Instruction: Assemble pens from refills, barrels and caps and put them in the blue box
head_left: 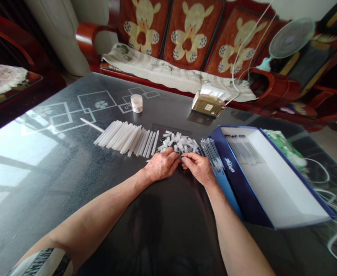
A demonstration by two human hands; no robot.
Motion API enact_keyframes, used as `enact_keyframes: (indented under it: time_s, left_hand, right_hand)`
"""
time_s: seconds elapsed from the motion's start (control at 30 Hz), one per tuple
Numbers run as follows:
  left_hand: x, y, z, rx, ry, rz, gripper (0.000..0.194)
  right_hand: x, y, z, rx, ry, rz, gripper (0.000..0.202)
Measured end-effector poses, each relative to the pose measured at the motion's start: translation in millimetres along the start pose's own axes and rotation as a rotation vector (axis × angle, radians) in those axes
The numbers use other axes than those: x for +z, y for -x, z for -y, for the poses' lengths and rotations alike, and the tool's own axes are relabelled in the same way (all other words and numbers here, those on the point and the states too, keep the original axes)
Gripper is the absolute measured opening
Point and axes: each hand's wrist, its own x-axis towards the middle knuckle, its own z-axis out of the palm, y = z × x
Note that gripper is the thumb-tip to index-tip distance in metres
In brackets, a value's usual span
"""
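Note:
My left hand [164, 165] and my right hand [197, 166] meet at the fingertips, low over the dark table. Both have their fingers closed in a pinch. Something small and dark shows between them, too hidden to name. A pale tip pokes out left of my left hand; I cannot tell whether that hand holds it. Just beyond my fingers lies a heap of white and black pen caps [180, 141]. To its left, whitish translucent pen barrels [125, 137] lie side by side in a row. Thin pen refills [212, 153] lie in a bunch right of the heap.
A blue box [264, 195] with a white inside stands at the right, with more refills [243, 147] in it. Farther back are a small round tub [136, 103] and a tissue box [208, 104]. White cables [336, 209] lie at the right edge.

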Motion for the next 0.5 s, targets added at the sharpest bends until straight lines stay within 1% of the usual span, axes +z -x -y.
enact_keyframes:
  time_s: [0.1,0.17,0.23,0.27,0.33,0.43,0.5]
  left_hand:
    - [-0.1,0.5,-1.2,0.014,-0.011,0.019,0.026]
    - [0.0,0.8,-1.5,0.019,-0.023,0.036,0.027]
    - [0.1,0.9,-1.4,0.021,-0.03,0.042,0.028]
    - [0.2,0.8,-1.3,0.02,-0.029,0.039,0.027]
    - [0.3,0.6,-1.1,0.014,-0.025,0.031,0.026]
    - [-0.3,0.3,-1.6,-0.002,-0.028,0.029,0.026]
    - [-1.0,0.3,-2.3,-0.006,-0.033,0.032,0.026]
  right_hand:
    - [0.4,1.1,4.6,-0.109,0.18,-0.029,0.026]
    - [1.8,1.2,8.9,-0.203,0.304,-0.056,0.031]
    - [3.2,1.1,12.4,-0.245,0.356,-0.082,0.037]
    - [3.6,1.2,13.4,-0.244,0.353,-0.095,0.039]
    - [3.4,1.9,13.7,-0.212,0.312,-0.102,0.033]
    - [1.2,3.6,11.5,-0.158,0.239,-0.053,0.019]
    - [-0.2,4.3,10.4,-0.145,0.224,-0.022,0.015]
